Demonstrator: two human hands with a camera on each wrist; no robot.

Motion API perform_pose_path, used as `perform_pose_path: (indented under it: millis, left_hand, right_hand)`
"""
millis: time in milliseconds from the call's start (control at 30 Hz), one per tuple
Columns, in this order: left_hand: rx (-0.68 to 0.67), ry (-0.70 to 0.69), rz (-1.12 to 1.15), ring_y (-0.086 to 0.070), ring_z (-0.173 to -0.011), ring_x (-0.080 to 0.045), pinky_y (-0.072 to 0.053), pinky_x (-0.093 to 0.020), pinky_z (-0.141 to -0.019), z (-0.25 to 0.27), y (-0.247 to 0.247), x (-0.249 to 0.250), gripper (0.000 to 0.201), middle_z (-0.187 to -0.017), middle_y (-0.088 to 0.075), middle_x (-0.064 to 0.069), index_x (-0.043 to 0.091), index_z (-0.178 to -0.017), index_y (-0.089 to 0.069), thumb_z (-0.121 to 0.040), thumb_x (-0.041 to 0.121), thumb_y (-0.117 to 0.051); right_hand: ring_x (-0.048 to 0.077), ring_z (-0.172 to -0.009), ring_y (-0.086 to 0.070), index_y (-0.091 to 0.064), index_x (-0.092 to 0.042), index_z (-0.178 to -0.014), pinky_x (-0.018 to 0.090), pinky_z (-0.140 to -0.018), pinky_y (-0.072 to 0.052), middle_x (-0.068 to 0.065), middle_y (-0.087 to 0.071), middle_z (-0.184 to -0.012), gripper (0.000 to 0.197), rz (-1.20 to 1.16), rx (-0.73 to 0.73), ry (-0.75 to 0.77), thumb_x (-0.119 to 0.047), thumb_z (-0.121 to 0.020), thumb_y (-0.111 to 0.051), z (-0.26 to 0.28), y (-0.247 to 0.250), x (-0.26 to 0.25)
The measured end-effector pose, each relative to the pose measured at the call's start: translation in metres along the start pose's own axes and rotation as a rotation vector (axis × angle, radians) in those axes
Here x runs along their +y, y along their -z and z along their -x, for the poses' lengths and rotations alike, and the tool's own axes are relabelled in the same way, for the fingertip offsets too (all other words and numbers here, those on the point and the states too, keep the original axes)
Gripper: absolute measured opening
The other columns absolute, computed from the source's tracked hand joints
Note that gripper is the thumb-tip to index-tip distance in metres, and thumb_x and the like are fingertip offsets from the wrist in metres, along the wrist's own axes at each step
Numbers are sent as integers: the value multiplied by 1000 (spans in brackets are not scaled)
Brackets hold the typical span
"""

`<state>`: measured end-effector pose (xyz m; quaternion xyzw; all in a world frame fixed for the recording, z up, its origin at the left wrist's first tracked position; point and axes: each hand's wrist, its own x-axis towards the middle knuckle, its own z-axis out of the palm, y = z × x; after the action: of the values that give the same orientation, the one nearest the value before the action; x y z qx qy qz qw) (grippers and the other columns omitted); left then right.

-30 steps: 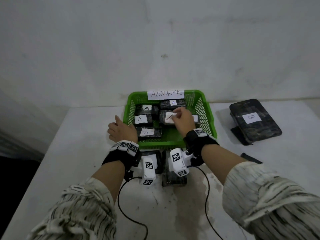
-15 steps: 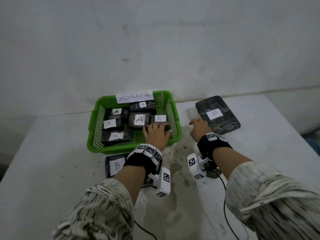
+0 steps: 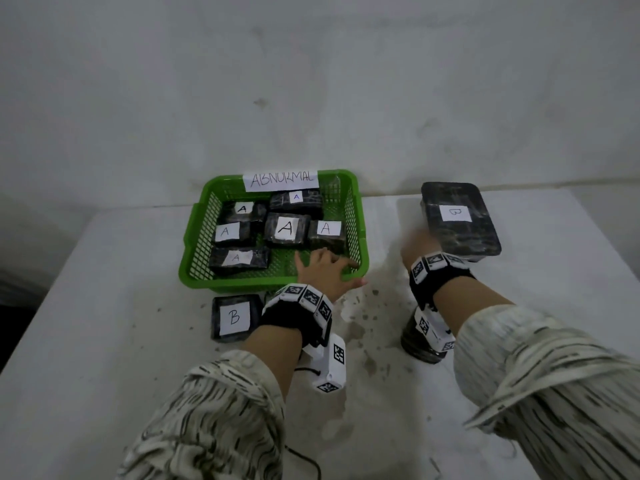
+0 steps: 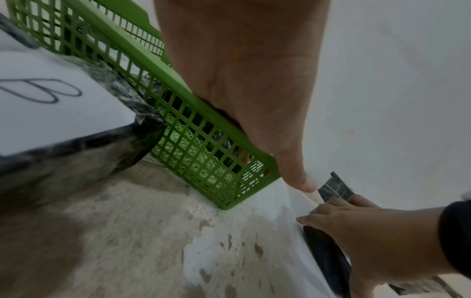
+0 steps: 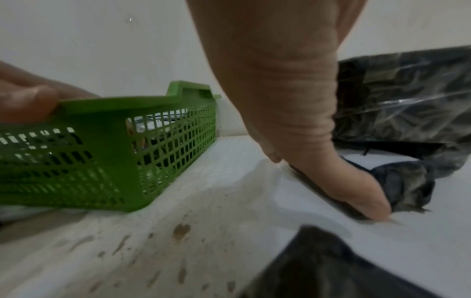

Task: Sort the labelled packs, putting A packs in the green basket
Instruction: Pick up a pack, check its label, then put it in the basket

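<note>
The green basket (image 3: 273, 285) labelled ABNORMAL holds several dark packs marked A (image 3: 287, 228). My left hand (image 3: 325, 268) grips the basket's front right corner, thumb outside and fingers inside the rim (image 4: 193, 153). My right hand (image 3: 417, 245), blurred, is to the right of the basket, at the near edge of the large pack marked B (image 3: 464, 237). In the left wrist view my right hand (image 4: 356, 225) lies with straight fingers on a thin dark flat piece (image 4: 323, 252) on the table. A small B pack (image 3: 235, 318) lies in front of the basket.
Another dark pack (image 3: 415, 348) lies on the table under my right wrist. The white table (image 3: 121, 306) is stained brown in front of the basket. A wall stands close behind the basket and the large pack. Cables trail from both wrist cameras.
My right hand left the basket and moved right to the large B pack. My left hand went from the basket's left side to its front right corner and took hold of the rim.
</note>
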<state>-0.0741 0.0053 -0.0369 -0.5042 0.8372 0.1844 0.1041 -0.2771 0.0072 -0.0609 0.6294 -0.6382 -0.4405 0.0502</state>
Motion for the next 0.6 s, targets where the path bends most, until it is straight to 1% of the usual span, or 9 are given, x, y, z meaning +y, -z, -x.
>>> perform_pose_path:
  millis: [67,133,233,333,400,467,533,600]
  left_hand:
    - [-1,4,2,-14,-143,-22,3,-64,-110,-2,-1,0,56,-146,-36,-2,43,-132,-43,-84,71,-34]
    - [0,8,11,-13,-143,-21,3,-65,-110,-3,-2,-1,56,-146,-36,-1,43,-131,-44,-84,71,-35]
    - [-6,10,18,-11,-144,-21,4,-65,-110,-3,-3,-2,56,-146,-35,0,44,-131,-44,-83,72,-35]
    - [-3,13,16,-12,-144,-21,3,-65,-110,-4,-3,-2,56,-146,-35,0,44,-130,-44,-83,72,-35]
    - [-5,13,13,-12,-144,-21,3,-65,-110,-4,-3,-2,56,-146,-35,0,43,-130,-44,-83,72,-35]
    - [-6,14,12,-12,-144,-21,2,-65,-110,-4,-4,-2,56,-146,-35,0,43,-130,-45,-83,72,-36]
    - [-5,15,11,-12,-144,-21,2,-64,-110,-4,-3,-2,55,-147,-34,-1,43,-130,-45,-83,71,-36]
    - [-11,17,15,-12,-144,-21,2,-64,-110,-4,-3,-2,55,-147,-34,-1,43,-130,-45,-84,71,-37]
  right_hand:
    - [31,-142,-23,-33,-14,-146,39,-116,-16,10,-30,-153,48,84,-48,-2,-32,-102,-27,-2,-1,1]
    - [30,-141,-26,-35,-15,-145,39,-116,-15,8,-34,-152,47,151,-75,7,-33,-103,-26,-5,-2,0]
    - [28,-137,-34,-42,-16,-140,39,-114,-17,6,-43,-146,43,237,-60,25,-28,-103,-24,-10,-3,-1]
    - [26,-129,-43,-50,-19,-134,39,-111,-19,4,-51,-139,39,258,-12,54,-24,-102,-29,-13,0,-1]
    - [22,-122,-49,-57,-20,-125,38,-110,-21,1,-57,-131,34,212,26,74,-20,-100,-33,-13,5,-2]
    - [21,-120,-50,-59,-19,-120,37,-109,-23,0,-59,-127,30,118,21,82,-17,-99,-38,-14,10,-1]
    - [23,-121,-49,-60,-16,-118,37,-108,-25,2,-59,-126,28,23,22,82,-13,-96,-42,-13,20,5]
    - [26,-122,-47,-59,-13,-119,38,-106,-29,7,-58,-127,29,-112,72,59,-10,-94,-45,-8,28,14]
